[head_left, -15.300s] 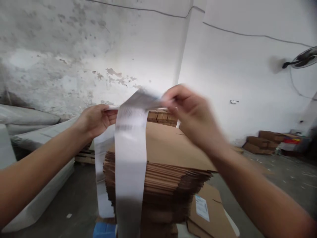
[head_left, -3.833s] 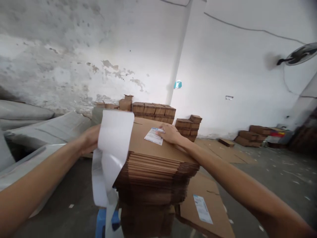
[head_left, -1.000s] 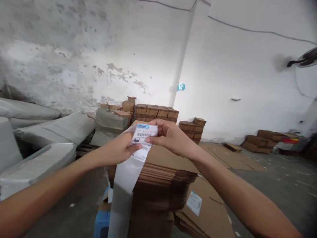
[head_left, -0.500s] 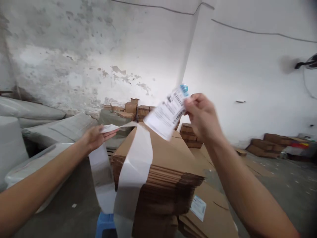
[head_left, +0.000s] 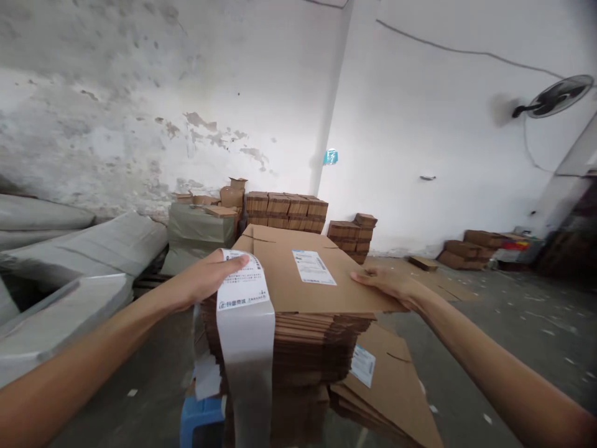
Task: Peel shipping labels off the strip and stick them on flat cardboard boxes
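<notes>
A tall stack of flattened cardboard boxes (head_left: 298, 348) stands in front of me. A white shipping label (head_left: 313, 267) is stuck flat on the top box. My left hand (head_left: 205, 280) is closed on a strip of labels on glossy backing paper (head_left: 245, 323), which hangs down over the stack's left front. The strip's top label faces up under my thumb. At the right edge of the top box, my right hand (head_left: 389, 285) grips the cardboard, fingers curled on its rim.
A second pile of labelled flat boxes (head_left: 387, 392) lies on the floor to the right. A blue stool (head_left: 200, 423) shows under the stack. Bundled cartons (head_left: 284, 211) line the back wall, grey wrapped bundles (head_left: 79, 255) lie left, a wall fan (head_left: 555, 96) hangs right.
My right hand peeled a label off the strip, stuck it on the top box, then moved to the box's right edge. My left hand brought the strip back onto the stack.
</notes>
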A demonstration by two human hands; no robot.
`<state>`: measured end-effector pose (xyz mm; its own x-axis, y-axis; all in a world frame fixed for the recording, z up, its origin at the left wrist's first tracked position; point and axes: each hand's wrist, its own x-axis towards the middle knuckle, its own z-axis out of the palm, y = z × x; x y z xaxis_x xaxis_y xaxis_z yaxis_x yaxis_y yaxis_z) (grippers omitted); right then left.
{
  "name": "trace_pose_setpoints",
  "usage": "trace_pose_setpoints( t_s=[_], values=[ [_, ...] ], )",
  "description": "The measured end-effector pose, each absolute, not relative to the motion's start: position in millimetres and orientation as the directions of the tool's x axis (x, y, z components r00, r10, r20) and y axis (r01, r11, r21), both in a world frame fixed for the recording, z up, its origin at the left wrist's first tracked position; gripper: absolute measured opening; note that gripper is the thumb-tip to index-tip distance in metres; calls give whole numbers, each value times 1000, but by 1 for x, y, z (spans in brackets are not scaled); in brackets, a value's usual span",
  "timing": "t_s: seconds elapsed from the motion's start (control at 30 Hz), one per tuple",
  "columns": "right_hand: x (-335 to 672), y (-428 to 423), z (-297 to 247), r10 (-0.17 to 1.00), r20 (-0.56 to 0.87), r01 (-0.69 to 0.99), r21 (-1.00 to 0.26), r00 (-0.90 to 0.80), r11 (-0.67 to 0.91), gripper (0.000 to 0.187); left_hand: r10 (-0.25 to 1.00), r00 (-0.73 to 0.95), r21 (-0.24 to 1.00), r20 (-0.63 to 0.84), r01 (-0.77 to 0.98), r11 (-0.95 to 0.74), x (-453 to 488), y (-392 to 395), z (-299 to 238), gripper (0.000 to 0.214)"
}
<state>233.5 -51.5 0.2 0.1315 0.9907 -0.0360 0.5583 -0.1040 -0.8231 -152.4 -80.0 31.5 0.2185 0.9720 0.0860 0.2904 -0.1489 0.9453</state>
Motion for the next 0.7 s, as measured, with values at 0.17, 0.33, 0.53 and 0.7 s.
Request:
trace_pose_setpoints(
  t_s=[0.17,0.33,0.53,0.7],
  values=[
    [345,-90,-62,923,-72,457,-853,378,-253,23,979,31,980,201,0,-201,-148,-73,38,33],
    [378,-102,-126,826,-45,509,-768,561,-388,20,956,-48,907,288,-307,-289,-147,-68,45,24],
    [247,-61,-28,865,334,595,-802,373,53,61,862,405,950,305,-71,-303,-119,-77,47,43],
    [101,-76,69,751,418,253,-762,-512,596,48,762,540,784,358,269,-559,-115,-85,48,21]
  ],
)
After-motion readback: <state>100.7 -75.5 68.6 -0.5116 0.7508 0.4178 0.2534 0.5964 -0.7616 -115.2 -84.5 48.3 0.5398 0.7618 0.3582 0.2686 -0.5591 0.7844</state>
